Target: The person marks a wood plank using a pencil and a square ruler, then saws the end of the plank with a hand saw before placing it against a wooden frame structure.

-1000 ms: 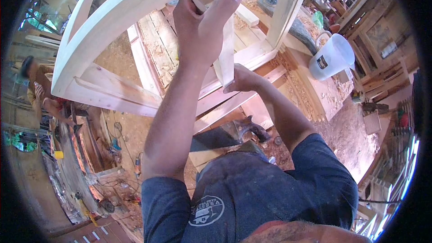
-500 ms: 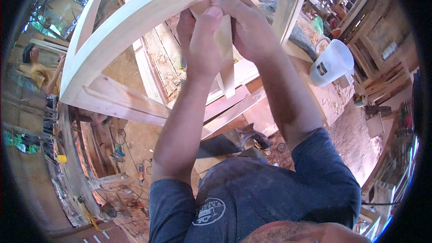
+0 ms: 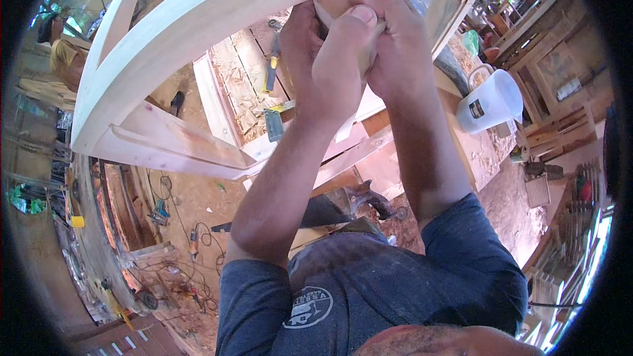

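Both my hands are closed around a pale wooden slat point(image 3: 368, 53) just under the curved rail of a light wooden frame point(image 3: 217, 6). My left hand point(image 3: 326, 66) wraps it from the left, its thumb lying along the wood. From the right, my right hand point(image 3: 403, 43) grips close beside that thumb. The slat's upper part shows between the hands, and its lower end appears below them; the fingers' far sides are hidden. A yellow-and-dark-handled tool point(image 3: 271, 74) lies on the shavings-strewn boards left of my left hand. Near my left wrist is a dark green flat tool part point(image 3: 273, 125).
A white plastic jug point(image 3: 489, 102) stands to the right. Below the frame lies a handsaw point(image 3: 323, 212). Power tools, one teal point(image 3: 160, 212) and one orange point(image 3: 194, 240), and cords lie on the floor at left. Another person point(image 3: 66, 59) is at the far left.
Both hands and the slat have shifted to the right in view, and less of the slat's lower end shows. The yellow-and-dark-handled tool and green tool part are now more visible.
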Available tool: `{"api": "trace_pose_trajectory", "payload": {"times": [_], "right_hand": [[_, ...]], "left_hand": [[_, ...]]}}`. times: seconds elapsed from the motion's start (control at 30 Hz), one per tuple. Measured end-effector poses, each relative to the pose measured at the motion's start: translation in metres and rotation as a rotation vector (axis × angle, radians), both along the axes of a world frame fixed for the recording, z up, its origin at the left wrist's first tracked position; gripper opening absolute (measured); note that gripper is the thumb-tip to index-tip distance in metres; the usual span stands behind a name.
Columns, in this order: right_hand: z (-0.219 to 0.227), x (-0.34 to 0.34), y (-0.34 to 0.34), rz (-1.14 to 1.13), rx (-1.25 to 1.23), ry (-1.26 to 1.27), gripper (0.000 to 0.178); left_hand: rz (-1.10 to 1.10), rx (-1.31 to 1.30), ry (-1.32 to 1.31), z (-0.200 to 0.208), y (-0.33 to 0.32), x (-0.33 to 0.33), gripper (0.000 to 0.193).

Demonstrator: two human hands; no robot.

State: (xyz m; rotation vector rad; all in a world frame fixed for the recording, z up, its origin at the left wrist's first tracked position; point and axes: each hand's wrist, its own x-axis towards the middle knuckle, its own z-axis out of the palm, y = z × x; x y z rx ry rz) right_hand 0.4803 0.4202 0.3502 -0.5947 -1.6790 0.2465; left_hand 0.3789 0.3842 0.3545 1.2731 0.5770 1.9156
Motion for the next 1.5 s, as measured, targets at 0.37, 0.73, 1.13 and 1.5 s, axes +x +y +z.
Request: {"api": "trace_pose_trajectory", "payload": {"times": [0.37,0.73,1.13,1.5], "right_hand": [[-0.008,0.015,0.009,-0.046,-0.063,-0.102,0.022],[-0.092,0.013,-0.029,0.548,-0.69,0.511,0.052],[-0.099,0.088,-0.138,0.238,-0.396,-0.018,0.068],[-0.14,0.01,-0.239,0.7,-1.109,-0.482,0.068]], "left_hand": [[0.198,-0.031,0.195,-0.005,0.0,0.003,0.03],[0.34,0.063,0.328,-0.015,-0.006,0.008,0.032],[-0.198,-0.227,0.156,0.009,-0.108,0.009,0.029],[0.103,-0.645,-0.547,-0.138,-0.25,-0.093,0.022]]}}
